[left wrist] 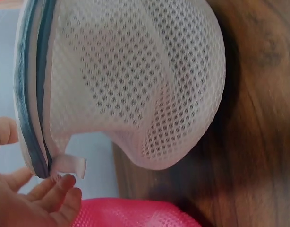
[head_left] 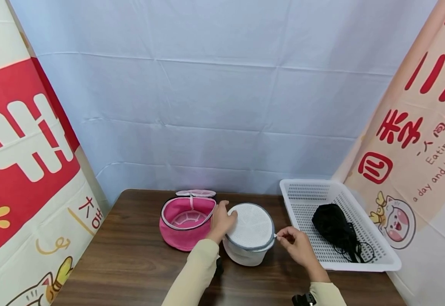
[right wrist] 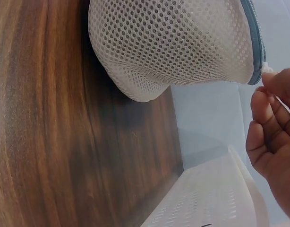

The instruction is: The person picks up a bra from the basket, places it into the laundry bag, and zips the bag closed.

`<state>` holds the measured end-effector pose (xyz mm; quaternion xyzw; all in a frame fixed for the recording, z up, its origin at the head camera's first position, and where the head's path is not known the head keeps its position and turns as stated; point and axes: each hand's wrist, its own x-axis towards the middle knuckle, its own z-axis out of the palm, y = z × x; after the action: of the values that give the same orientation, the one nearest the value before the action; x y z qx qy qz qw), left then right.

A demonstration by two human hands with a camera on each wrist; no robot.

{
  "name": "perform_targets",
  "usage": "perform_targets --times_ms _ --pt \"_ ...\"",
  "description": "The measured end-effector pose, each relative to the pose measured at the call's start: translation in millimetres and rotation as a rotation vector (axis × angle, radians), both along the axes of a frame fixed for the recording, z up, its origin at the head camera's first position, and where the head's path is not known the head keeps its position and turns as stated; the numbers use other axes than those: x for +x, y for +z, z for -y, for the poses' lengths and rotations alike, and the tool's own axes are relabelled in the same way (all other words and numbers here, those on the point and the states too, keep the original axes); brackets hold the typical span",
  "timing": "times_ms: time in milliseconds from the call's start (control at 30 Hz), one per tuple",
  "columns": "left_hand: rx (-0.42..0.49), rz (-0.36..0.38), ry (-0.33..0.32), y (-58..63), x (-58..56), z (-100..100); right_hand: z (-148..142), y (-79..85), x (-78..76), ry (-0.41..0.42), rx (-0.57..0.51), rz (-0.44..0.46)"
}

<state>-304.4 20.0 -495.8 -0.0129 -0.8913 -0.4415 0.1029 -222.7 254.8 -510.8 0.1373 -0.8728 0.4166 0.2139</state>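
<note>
Head view bright, light soft and even; printed cloth [head_left: 406,170] stretched toward right edge. Wrist views dimmer, slightly hazy. Soft-edged shadow on tabletop [right wrist: 55,142] beside white mesh bag [right wrist: 178,42]. Pink bag [left wrist: 135,213] blurry, left wrist view.

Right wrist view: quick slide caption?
Right grip pinches the zipper pull on a blue-edged white mesh laundry bag.

left grip [head_left: 221,221]: curled, apparently pinching | right grip [head_left: 298,247]: pinching | arms [head_left: 193,272]: extended forward
</note>
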Motion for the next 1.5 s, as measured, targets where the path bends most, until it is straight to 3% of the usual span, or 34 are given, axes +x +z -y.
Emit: perform_targets --times_ms 200,400,600,767,867,1033,1233,1500 --pt "-0.068 0.008 -0.098 -1.0 -11.1 2 1 0.5 0.0 -0.009 -0.004 -0.007" --pt "-0.069 0.006 -0.168 1.0 -16.8 1 1 -1.0 -1.4 -0.022 0.0 0.006" --pt "-0.144 -0.015 -0.216 2.8 -23.9 -4 1 -2.4 -1.9 -0.014 -0.01 0.02" --pt "-0.205 -0.02 -0.249 4.9 -24.4 -10 2 -2.5 -1.6 -0.016 -0.016 0.037" --pt "-0.195 -0.036 -0.271 4.9 -21.9 -12 3 -2.3 -1.0 -0.017 -0.016 0.044" --pt "-0.134 -0.087 -0.247 2.2 -19.3 -15 4 -2.3 0.2 -0.026 -0.021 0.055" --pt "-0.078 -0.088 -0.177 3.3 -18.5 -12 2 -1.8 0.2 -0.048 -0.022 0.043" --pt "-0.038 -0.106 -0.186 1.1 -18.0 -6 2 -0.2 -0.6 -0.042 -0.034 0.053"
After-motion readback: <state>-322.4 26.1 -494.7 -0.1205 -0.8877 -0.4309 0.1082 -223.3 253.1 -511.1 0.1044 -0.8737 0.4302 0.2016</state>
